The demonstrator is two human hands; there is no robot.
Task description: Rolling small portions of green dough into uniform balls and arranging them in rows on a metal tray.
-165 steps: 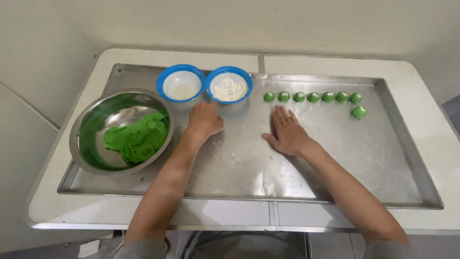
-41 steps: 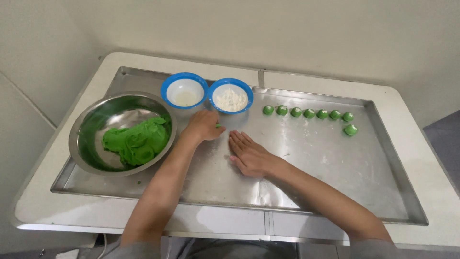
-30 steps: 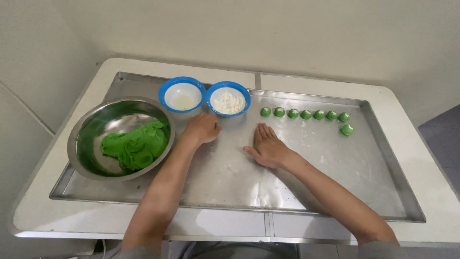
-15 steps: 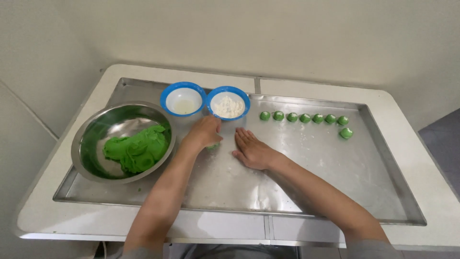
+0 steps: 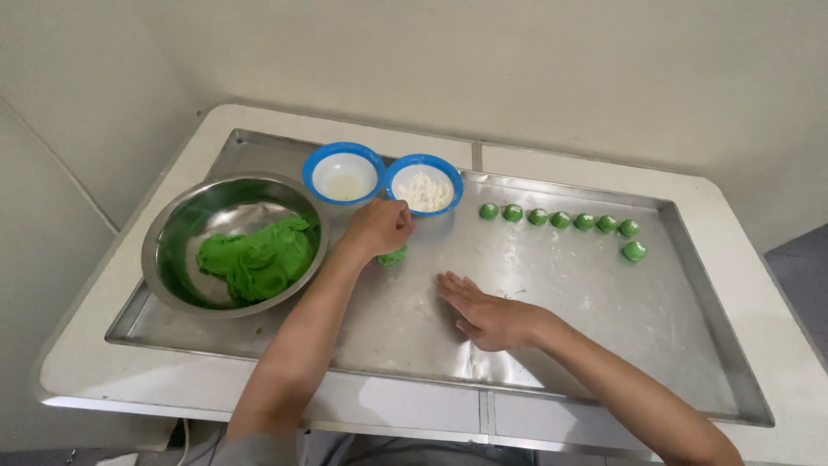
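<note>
Green dough piece (image 5: 392, 256) sits under our left hand (image 5: 378, 228), whose curled fingers cover it, while our right hand (image 5: 487, 311) lies open and flat on the steel tray (image 5: 604, 345), holding nothing.

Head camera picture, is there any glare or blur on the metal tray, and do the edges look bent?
Head view: soft, even light; the steel tray shows dull reflections and whitish smears, no harsh glare. Right hand and left hand look sharp, with faint shadows beneath. The tray's far rim bows slightly, a wide-lens effect.
</note>
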